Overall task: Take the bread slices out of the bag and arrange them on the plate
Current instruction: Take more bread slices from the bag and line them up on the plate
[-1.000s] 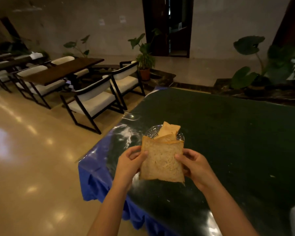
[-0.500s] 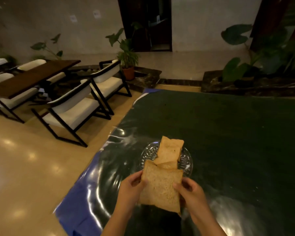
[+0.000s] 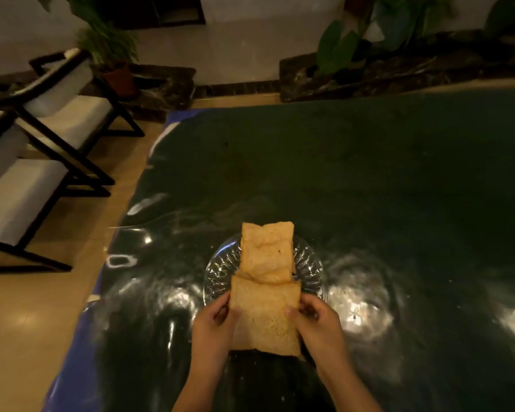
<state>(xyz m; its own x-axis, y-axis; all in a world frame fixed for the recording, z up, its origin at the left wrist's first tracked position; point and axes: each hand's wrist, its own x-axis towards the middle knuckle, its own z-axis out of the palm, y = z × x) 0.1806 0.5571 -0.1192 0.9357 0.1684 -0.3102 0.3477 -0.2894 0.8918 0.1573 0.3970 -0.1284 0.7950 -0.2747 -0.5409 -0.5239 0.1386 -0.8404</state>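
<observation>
A clear glass plate (image 3: 308, 263) sits on the dark green table near its front left. Overlapping bread slices (image 3: 266, 248) lie in a row across the plate's middle. A further bread slice (image 3: 265, 316) is held between both hands at the plate's near edge, its far edge touching the slices lying there. My left hand (image 3: 213, 328) grips its left side and my right hand (image 3: 317, 325) grips its right side. No bag is in view.
The table (image 3: 369, 179) has a dark green top under shiny clear plastic, with a blue cloth edge (image 3: 78, 352) on the left. Two white-cushioned black chairs (image 3: 42, 144) stand on the floor to the left. Potted plants (image 3: 113, 55) line the far wall.
The view has tilted down toward the table. Both hands have lowered the held slice from mid-air to the near edge of the plate, against the slices lying there.
</observation>
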